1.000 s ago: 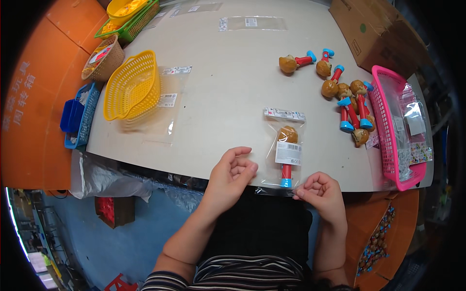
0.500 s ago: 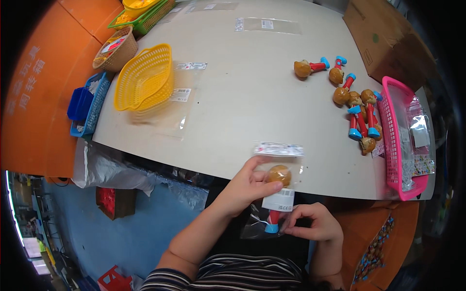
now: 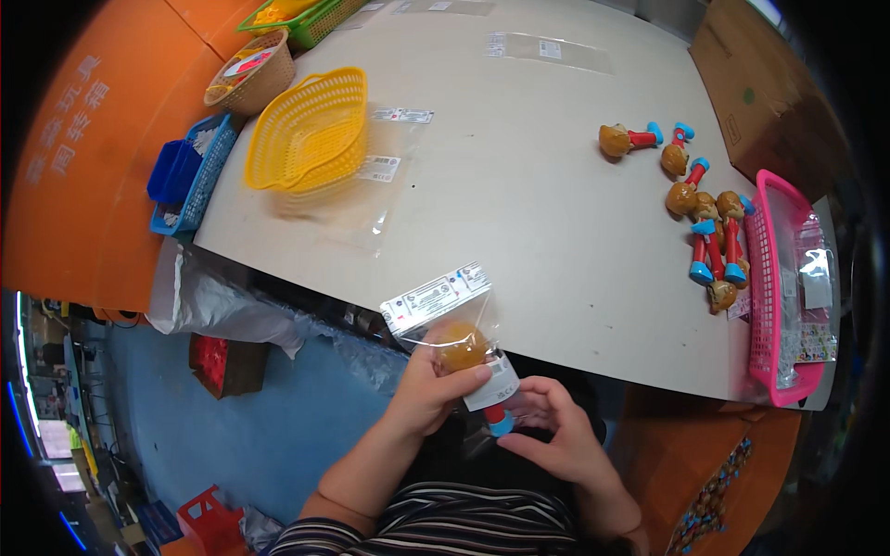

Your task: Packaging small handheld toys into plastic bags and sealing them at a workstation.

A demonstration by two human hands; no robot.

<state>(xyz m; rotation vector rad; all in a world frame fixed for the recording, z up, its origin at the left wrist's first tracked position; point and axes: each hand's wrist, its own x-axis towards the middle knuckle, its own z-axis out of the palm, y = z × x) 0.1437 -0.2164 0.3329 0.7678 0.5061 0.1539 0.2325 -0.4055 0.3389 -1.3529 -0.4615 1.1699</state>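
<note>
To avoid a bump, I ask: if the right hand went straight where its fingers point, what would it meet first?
The right hand would probably meet the bagged toy first, near its blue end; the left hand holds that toy. Depth is unclear; they may be touching.

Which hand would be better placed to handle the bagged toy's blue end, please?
Probably the right hand, close beside that blue end; the left hand is occupied holding the bagged toy near its brown head.

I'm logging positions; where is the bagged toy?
In the head view, the bagged toy is below centre, in the left hand by the table's near edge, right hand near the toy's blue end.
</note>
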